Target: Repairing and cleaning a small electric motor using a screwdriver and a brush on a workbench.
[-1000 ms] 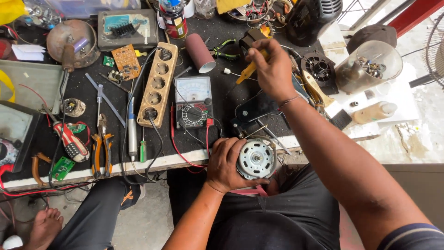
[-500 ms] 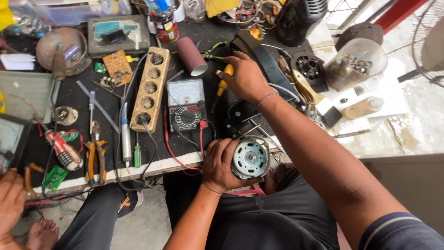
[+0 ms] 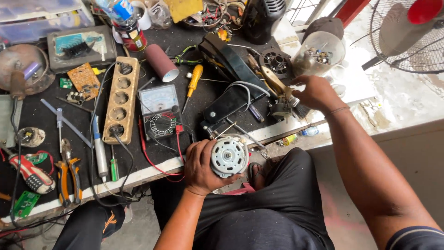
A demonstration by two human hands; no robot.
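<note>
My left hand [image 3: 200, 165] grips a small round electric motor [image 3: 229, 156] with a silver end plate, held over my lap just off the workbench's front edge [image 3: 152, 169]. My right hand [image 3: 317, 92] is stretched out to the bench's right end, its fingers closed around a small brush [image 3: 296, 106] with a wooden handle and dark bristles. A yellow-handled screwdriver [image 3: 194, 78] lies loose on the black bench top, apart from both hands.
An analogue multimeter [image 3: 159, 111] with red and black leads, a wooden socket strip [image 3: 120, 99], orange pliers [image 3: 68, 179], a maroon roll [image 3: 161, 62], a black casing [image 3: 226, 62] and a clear jar [image 3: 319, 52] crowd the bench. A fan [image 3: 409, 32] stands right. Another person's leg [image 3: 88, 228] shows lower left.
My right hand has let go of the yellow screwdriver, which now lies on the bench, and moved right to the brush. My left hand still holds the motor.
</note>
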